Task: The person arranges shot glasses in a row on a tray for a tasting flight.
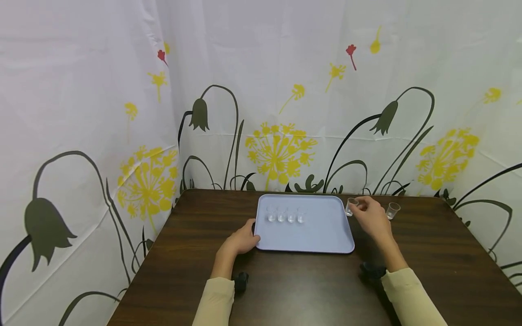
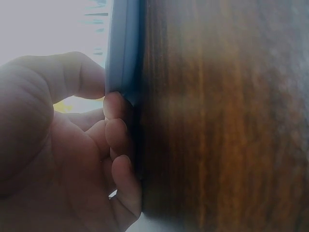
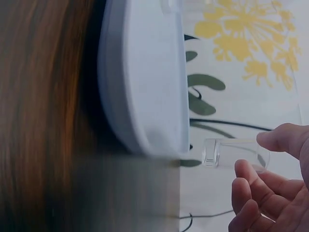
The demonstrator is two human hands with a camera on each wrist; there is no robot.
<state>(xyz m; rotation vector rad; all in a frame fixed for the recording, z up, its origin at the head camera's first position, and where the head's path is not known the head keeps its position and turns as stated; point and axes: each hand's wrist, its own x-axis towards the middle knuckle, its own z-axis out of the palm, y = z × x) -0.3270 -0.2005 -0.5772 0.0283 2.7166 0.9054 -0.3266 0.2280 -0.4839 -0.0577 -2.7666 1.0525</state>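
Note:
A pale blue tray (image 1: 314,233) lies on the dark wooden table. My left hand (image 1: 242,238) holds its left edge; in the left wrist view the thumb sits on the rim (image 2: 120,48) and the fingertips curl under it. Several small clear shot glasses (image 1: 291,218) stand in a row on the tray's left half. My right hand (image 1: 372,219) pinches another clear shot glass (image 1: 349,209) just past the tray's right edge. In the right wrist view this shot glass (image 3: 231,153) is held near its mouth between thumb and fingers, raised off the table.
One more shot glass (image 1: 393,210) stands on the table to the right of my right hand. A white curtain (image 1: 253,59) with flower prints hangs right behind the table's back edge. Brown tabletop (image 1: 302,290) stretches in front of the tray.

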